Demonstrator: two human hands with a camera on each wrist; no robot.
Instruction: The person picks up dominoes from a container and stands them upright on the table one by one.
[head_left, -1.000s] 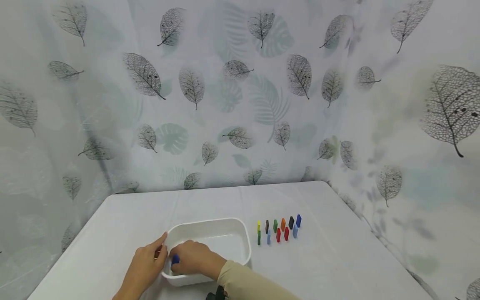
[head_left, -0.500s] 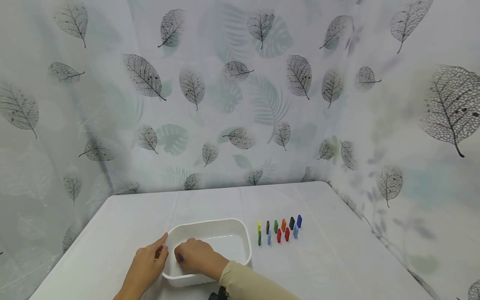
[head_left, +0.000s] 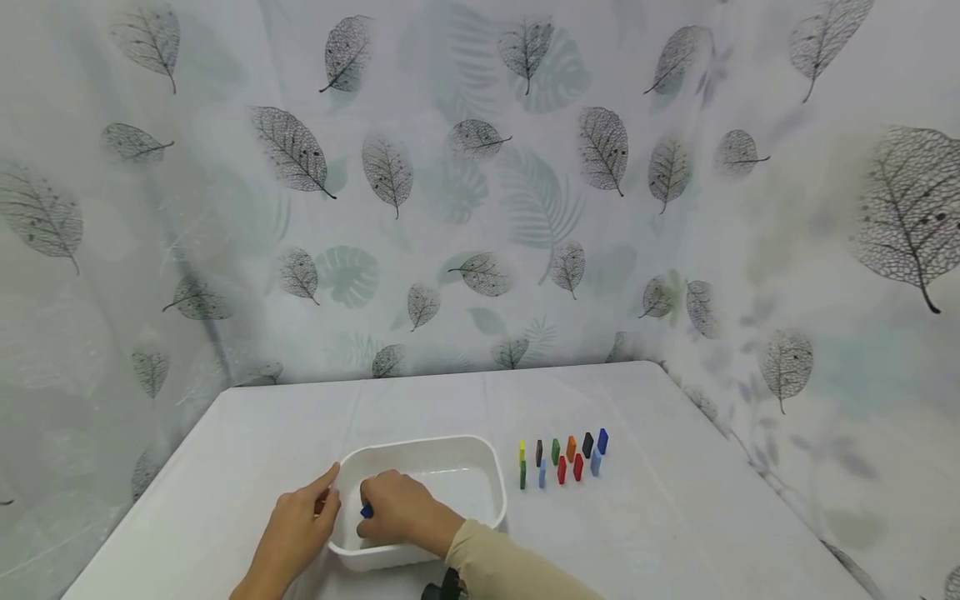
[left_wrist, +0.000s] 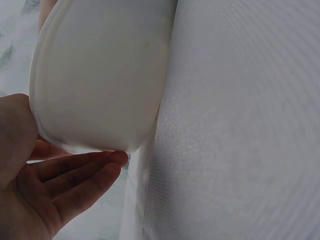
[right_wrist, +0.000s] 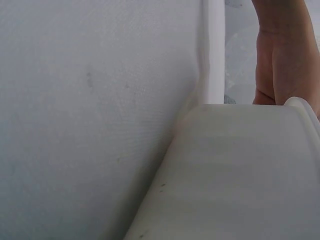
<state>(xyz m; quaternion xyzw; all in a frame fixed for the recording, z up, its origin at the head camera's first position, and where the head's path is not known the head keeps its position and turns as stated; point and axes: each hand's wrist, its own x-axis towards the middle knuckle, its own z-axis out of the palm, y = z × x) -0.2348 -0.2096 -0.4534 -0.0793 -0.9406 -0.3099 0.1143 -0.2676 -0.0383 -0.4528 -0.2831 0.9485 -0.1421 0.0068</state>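
In the head view my right hand (head_left: 401, 506) reaches down inside a white plastic tub (head_left: 491, 467), pinching a small blue block (head_left: 367, 510) between thumb and fingers. At the tub's left end, my left hand (head_left: 297, 522) holds the rim. The left wrist view has that hand's fingers (left_wrist: 82, 182) against the outside of the tub (left_wrist: 100, 75), the thumb side up by the rim. From the right wrist the tub's outer wall (right_wrist: 235, 170) hides the right fingers and the block; only part of the hand (right_wrist: 290, 65) shows above the rim.
Right of the tub, several small upright blocks stand in two rows, among them a yellow block (head_left: 522, 451), an orange block (head_left: 572, 448), a red block (head_left: 578, 467) and a dark blue block (head_left: 603, 441). A white cloth covers the table (head_left: 675, 517). Leaf-patterned curtains (head_left: 480, 208) surround it.
My right hand has shifted slightly right inside the tub with the blue block, which is turned among the fingers. The left hand keeps its place at the rim.
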